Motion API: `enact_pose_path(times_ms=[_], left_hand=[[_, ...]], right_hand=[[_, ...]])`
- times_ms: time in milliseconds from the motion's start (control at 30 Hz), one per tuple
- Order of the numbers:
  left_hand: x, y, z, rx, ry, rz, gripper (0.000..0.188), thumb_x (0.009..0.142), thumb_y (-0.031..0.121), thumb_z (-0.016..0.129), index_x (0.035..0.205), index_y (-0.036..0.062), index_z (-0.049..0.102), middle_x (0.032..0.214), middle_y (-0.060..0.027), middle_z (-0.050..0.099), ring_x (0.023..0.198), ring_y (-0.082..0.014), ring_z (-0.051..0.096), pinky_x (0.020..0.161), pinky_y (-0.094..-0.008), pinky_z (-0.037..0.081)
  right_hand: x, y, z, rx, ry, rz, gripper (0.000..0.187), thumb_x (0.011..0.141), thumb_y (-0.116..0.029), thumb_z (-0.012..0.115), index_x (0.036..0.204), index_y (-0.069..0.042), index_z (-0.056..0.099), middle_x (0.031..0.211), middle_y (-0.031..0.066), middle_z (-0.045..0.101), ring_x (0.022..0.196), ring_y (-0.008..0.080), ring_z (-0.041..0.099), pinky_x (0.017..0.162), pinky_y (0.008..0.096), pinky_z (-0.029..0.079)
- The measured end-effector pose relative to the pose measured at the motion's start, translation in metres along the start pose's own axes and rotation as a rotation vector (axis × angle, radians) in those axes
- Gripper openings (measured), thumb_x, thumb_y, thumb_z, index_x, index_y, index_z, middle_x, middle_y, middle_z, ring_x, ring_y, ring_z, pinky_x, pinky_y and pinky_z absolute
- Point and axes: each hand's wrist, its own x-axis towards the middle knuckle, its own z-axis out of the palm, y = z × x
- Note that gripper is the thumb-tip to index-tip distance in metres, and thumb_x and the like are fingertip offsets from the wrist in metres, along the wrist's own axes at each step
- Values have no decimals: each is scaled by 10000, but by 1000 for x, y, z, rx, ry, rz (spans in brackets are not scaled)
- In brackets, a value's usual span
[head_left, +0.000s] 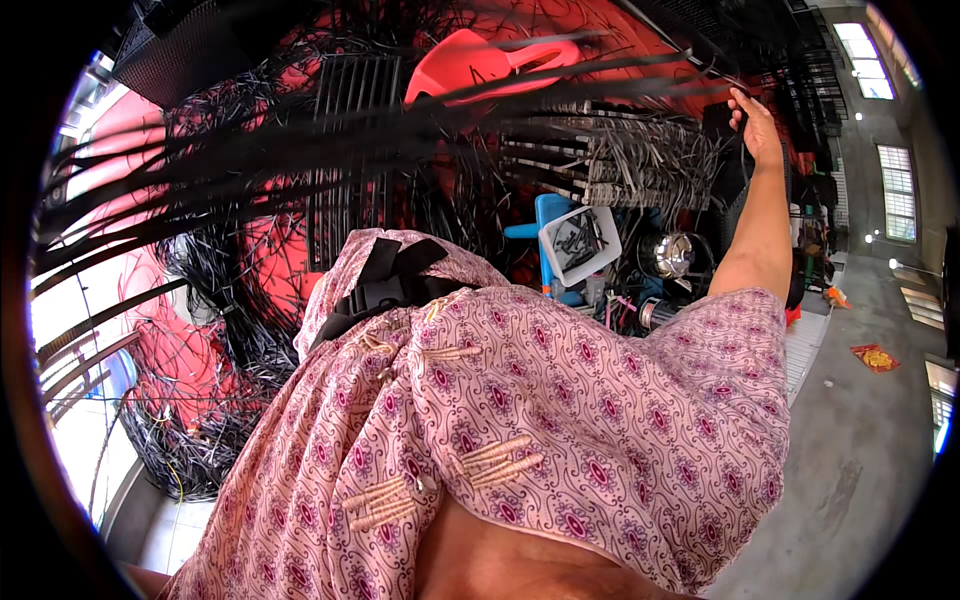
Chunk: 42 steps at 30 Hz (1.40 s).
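Observation:
My right hand [757,128] is raised at the upper right, arm stretched out. Its fingers are curled together around a thin black strip [745,158], part of which hangs below the palm. Long black strips [380,135], smeared by motion, sweep across the upper view from the left toward this hand; whether they join the held one I cannot tell. My left hand is out of view; only a bit of skin shows at the lower left edge. Beneath the strips are a black slatted rack [350,180] and a stack of woven grey-black pieces [640,160].
A red plastic dustpan-like scoop [470,68] lies on the red surface [275,250]. Near the middle stand a white tub [580,246] of short black pieces, a blue stool-like item [550,212] and a shiny metal bowl [667,254]. Tangled black strips [190,440] heap at the left.

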Motion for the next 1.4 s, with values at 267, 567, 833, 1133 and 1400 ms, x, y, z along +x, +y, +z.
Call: enact_pose_path(times_ms=[267, 567, 833, 1133, 1400], left_hand=[[-2, -2, 4, -1, -20, -4, 332, 963, 334, 513, 741, 93, 459, 632, -81, 475, 542, -243, 433, 468, -349, 351], [0, -4, 8, -6, -45, -5, 330, 959, 344, 518, 762, 85, 466, 655, -97, 496, 571, -264, 459, 488, -366, 368], [3, -7, 9, -2, -64, -14, 331, 956, 353, 522, 781, 77, 473, 675, -111, 515, 597, -283, 483, 506, -381, 383], [5, -8, 10, -11, -100, -14, 334, 953, 364, 527, 802, 69, 480, 698, -127, 536, 626, -304, 510, 526, -397, 400], [-9, 5, -6, 64, -82, 20, 340, 949, 373, 531, 821, 62, 487, 719, -141, 555, 651, -322, 534, 544, -412, 416]], right_hand=[[8, -4, -22, 87, -26, 40, 275, 930, -175, 634, 1169, -42, 615, 987, 61, 658, 876, 165, 654, 791, 320, 563], [46, -3, -46, 619, 222, -265, 270, 994, -211, 482, 1175, -11, 483, 1262, 205, 550, 1180, 371, 546, 1021, 534, 454], [42, 1, -29, 690, 313, -248, 251, 1014, -215, 446, 1130, -11, 536, 1226, 158, 571, 1161, 326, 564, 994, 502, 481], [41, 31, -52, 550, 281, -155, 187, 947, -193, 597, 1070, -57, 633, 1012, 107, 665, 861, 218, 649, 792, 381, 533], [86, 110, -14, 591, 231, -40, 127, 914, -174, 649, 1001, -83, 635, 866, 53, 658, 688, 153, 603, 633, 317, 510]])
